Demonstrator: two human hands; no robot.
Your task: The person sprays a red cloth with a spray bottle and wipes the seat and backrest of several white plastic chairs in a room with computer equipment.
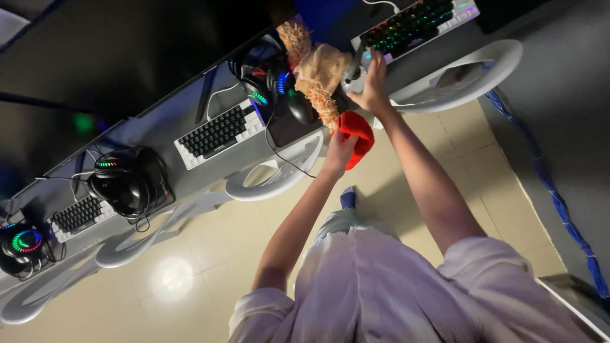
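Hands worked at a gaming desk: the left hand gripped a red cloth, while the right hand clutched a pale spray bottle beside a lit keyboard.

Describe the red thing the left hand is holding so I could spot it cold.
Start at the long grey desk with its keyboards. At its front edge, below the shaggy tan duster, the left hand grips a red cloth. It is the only solid red item around.

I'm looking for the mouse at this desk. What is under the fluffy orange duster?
Beside the duster a black mouse sits on the dark desk. The duster head and beige cloth hide whatever lies directly beneath.
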